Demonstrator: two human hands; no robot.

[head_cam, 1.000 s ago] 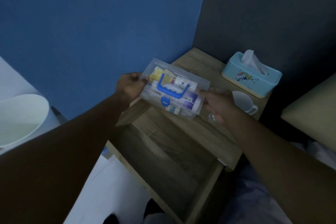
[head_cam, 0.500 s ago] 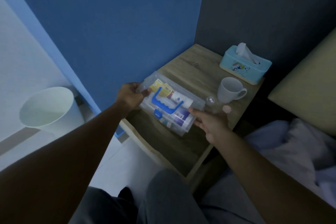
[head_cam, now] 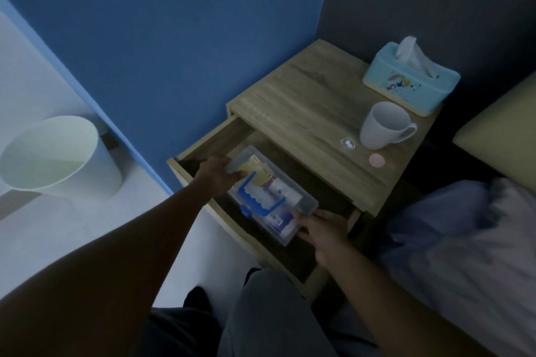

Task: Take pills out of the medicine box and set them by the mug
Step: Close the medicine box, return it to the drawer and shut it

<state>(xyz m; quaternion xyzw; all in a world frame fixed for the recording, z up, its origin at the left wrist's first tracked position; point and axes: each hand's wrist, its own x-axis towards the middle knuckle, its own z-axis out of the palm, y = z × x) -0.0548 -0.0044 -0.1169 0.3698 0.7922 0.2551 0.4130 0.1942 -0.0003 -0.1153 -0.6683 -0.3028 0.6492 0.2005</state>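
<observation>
A clear plastic medicine box (head_cam: 271, 195) with a blue handle sits low inside the open drawer (head_cam: 208, 146) of the wooden nightstand. My left hand (head_cam: 219, 175) grips its far left end and my right hand (head_cam: 323, 229) grips its near right end. The lid is shut, with packets and tubes visible through it. On the nightstand top (head_cam: 304, 113) stands a white mug (head_cam: 383, 124). Just in front of the mug lie a small clear pill blister (head_cam: 348, 143) and a round pink piece (head_cam: 377, 160).
A light blue tissue box (head_cam: 412, 81) stands behind the mug. A white waste bin (head_cam: 55, 153) stands on the floor at the left by the blue wall. Bedding (head_cam: 464, 235) and a pillow (head_cam: 504, 130) lie to the right. My knees are below the drawer.
Both hands have lowered the medicine box from above the nightstand top down into the open drawer. The mug and the items beside it have not moved.
</observation>
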